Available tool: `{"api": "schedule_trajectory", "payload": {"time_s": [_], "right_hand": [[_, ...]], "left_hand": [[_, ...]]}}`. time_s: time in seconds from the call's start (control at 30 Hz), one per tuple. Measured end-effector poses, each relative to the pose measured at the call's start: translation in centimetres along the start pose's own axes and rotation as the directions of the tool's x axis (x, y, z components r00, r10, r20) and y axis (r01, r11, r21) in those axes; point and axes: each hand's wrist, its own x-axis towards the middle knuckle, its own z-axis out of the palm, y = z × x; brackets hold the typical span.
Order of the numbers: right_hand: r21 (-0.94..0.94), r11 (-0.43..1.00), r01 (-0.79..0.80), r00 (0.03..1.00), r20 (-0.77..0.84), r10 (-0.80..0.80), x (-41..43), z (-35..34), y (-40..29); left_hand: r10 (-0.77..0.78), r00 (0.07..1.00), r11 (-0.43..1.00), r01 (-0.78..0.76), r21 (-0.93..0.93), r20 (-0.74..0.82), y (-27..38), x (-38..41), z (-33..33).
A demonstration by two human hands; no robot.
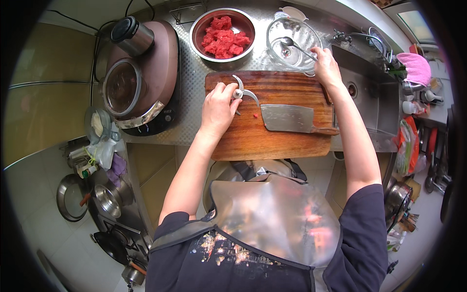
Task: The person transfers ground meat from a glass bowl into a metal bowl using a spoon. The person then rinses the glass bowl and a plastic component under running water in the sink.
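Observation:
My left hand (219, 109) grips a food-processor blade (250, 95) with curved metal arms, over the left part of a wooden cutting board (277, 148). In my right hand (327, 67) is the handle of a metal spoon (288, 41). The spoon's bowl is over or inside a clear glass bowl (271, 45) behind the board. A cleaver (288, 117) lies flat on the board, its wooden handle pointing right. One small red scrap (255, 115) sits left of the cleaver. Behind the board, a steel bowl (195, 43) holds chunks of red ground meat (223, 38).
A rose-coloured countertop appliance (160, 62) stands at left, bearing a steel cup (136, 36) and a round lidded vessel (122, 87). The steel sink (368, 109) opens at right, with a faucet (343, 35) behind it and a pink cloth (414, 67) beyond.

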Motion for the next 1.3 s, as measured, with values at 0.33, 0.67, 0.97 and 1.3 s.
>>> {"api": "schedule_trajectory", "payload": {"time_s": [0.33, 0.67, 0.97, 1.3], "right_hand": [[-0.299, 0.949, 0.100, 0.989, -0.075, -0.127, -0.3, -1.2, -2.7], [0.270, 0.960, 0.076, 0.991, -0.127, -0.043, -13.7, -1.0, -9.2], [0.254, 0.961, 0.105, 0.994, -0.039, -0.098, -16.8, 4.0, -11.0], [0.236, 0.963, 0.131, 0.991, -0.039, -0.126, -15.8, 7.4, -13.0]], "left_hand": [[-0.078, 0.997, 0.996, 0.079, 0.046, -0.027, -1.2, 0.2, -0.6], [0.099, 0.986, 0.984, -0.076, 0.163, -0.137, -2.5, -1.0, 2.8], [0.098, 0.973, 0.985, -0.065, 0.158, -0.208, -3.7, -0.5, 4.2], [0.038, 0.991, 0.996, -0.027, 0.086, -0.126, -3.1, -1.2, 2.4]]}}
